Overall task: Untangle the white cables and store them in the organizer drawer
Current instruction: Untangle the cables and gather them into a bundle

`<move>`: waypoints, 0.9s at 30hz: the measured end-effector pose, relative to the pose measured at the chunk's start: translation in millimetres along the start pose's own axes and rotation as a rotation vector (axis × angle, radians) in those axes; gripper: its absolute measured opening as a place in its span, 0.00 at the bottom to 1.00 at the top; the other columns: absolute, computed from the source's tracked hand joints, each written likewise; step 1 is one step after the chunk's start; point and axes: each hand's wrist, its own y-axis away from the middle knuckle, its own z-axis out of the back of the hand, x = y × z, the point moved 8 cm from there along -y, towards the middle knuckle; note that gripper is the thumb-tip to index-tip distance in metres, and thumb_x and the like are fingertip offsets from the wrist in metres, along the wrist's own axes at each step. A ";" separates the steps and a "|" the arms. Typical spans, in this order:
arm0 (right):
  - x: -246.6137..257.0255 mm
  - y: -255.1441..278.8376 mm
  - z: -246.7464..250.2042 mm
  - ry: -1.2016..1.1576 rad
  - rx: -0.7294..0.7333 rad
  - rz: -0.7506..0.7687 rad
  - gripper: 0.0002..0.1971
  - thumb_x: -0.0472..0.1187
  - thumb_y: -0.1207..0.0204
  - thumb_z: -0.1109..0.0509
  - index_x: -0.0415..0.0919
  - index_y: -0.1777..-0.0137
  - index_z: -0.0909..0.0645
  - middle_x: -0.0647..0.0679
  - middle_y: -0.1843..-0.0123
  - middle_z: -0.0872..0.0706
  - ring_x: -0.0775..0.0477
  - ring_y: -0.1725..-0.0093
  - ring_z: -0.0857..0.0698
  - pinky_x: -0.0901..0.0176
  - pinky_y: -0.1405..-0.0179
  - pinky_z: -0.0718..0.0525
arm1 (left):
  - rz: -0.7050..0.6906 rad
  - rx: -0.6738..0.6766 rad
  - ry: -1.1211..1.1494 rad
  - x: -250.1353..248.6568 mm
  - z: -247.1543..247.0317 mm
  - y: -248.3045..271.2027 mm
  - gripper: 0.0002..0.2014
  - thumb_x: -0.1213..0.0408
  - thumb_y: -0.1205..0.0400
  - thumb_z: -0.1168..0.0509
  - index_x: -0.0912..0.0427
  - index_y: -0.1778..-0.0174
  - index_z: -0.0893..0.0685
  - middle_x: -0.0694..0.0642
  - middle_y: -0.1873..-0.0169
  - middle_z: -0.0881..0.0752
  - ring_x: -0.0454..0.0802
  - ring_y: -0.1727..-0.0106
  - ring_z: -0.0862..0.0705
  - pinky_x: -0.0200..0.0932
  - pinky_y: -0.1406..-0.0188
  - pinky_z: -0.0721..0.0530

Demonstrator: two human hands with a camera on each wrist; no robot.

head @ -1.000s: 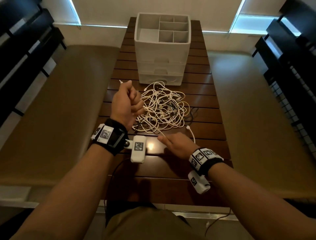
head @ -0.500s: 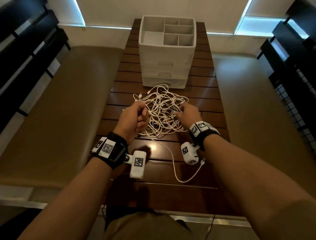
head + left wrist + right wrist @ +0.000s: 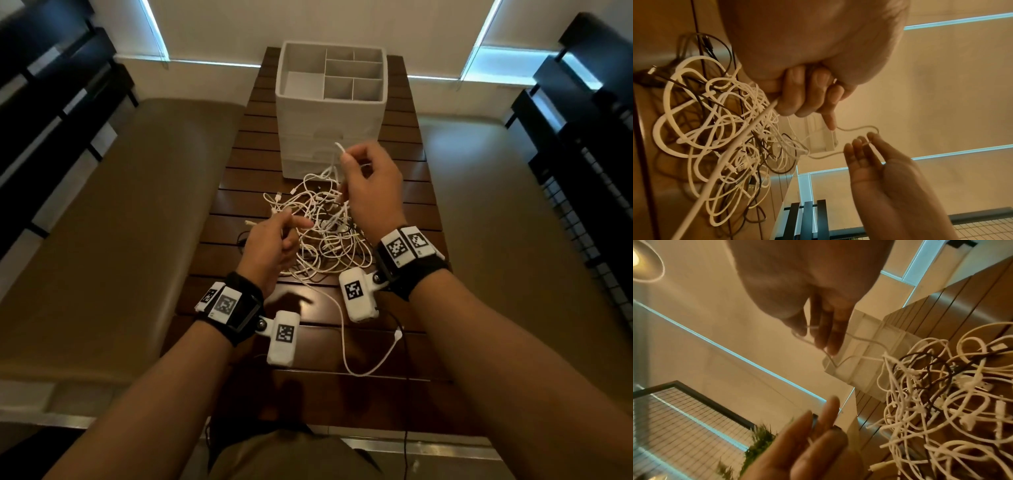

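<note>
Head view: tangle of white cables (image 3: 322, 233) mid-frame on the slatted wooden table (image 3: 404, 192), a few black cables (image 3: 244, 236) mixed in. White organizer (image 3: 330, 113) upper centre just behind the pile, its front drawers shut, top tray divided. Right hand (image 3: 371, 185) raised over the pile in front of the organizer, fingertips pinching a thin white cable end (image 3: 340, 149). Left hand (image 3: 270, 250) lower left of the pile, fingers curled round a cable. One loose white cable (image 3: 346, 342) trails toward bottom centre.

Left wrist view: left hand (image 3: 807, 91) top centre, curled fingers gripping a taut white cable (image 3: 731, 149) running to lower left; right hand (image 3: 879, 164) lower right, pinching a thin strand.

Right wrist view: right hand (image 3: 818, 318) top centre, thin cable pinched between thumb and fingers; tangle at right edge; left hand (image 3: 807, 447) blurred at bottom.
</note>
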 end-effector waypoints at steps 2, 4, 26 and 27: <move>9.9 13.3 -17.7 0.012 0.232 0.022 0.05 0.42 0.13 0.29 0.42 0.50 0.17 0.45 0.56 0.12 0.43 0.62 0.12 0.51 0.64 0.11 | -0.029 -0.020 0.014 -6.9 -2.2 -1.3 0.24 0.50 0.06 0.45 0.66 0.39 0.12 0.49 0.75 0.34 0.43 0.79 0.41 0.37 0.84 0.43; 7.7 32.2 -29.5 0.155 0.369 0.099 0.04 0.41 0.15 0.26 0.43 0.52 0.15 0.48 0.54 0.15 0.54 0.62 0.17 0.62 0.62 0.17 | -0.029 -0.017 0.017 -12.2 -5.7 -5.0 0.24 0.46 0.06 0.45 0.62 0.45 0.12 0.49 0.75 0.34 0.43 0.80 0.40 0.37 0.85 0.43; -59.8 112.1 -40.8 0.540 0.739 0.161 0.02 0.44 0.16 0.28 0.49 0.49 0.19 0.57 0.52 0.23 0.52 0.55 0.20 0.52 0.57 0.17 | -0.004 0.325 0.141 -85.9 -28.7 -15.9 0.17 0.51 0.07 0.43 0.59 0.52 0.18 0.45 0.80 0.37 0.39 0.83 0.41 0.34 0.87 0.43; -59.8 113.5 -40.1 0.554 0.759 0.153 0.02 0.43 0.16 0.29 0.48 0.50 0.19 0.56 0.53 0.21 0.51 0.55 0.19 0.49 0.56 0.15 | -0.022 0.305 0.137 -86.6 -25.9 -16.0 0.17 0.52 0.06 0.43 0.58 0.53 0.18 0.45 0.79 0.36 0.39 0.83 0.40 0.34 0.87 0.43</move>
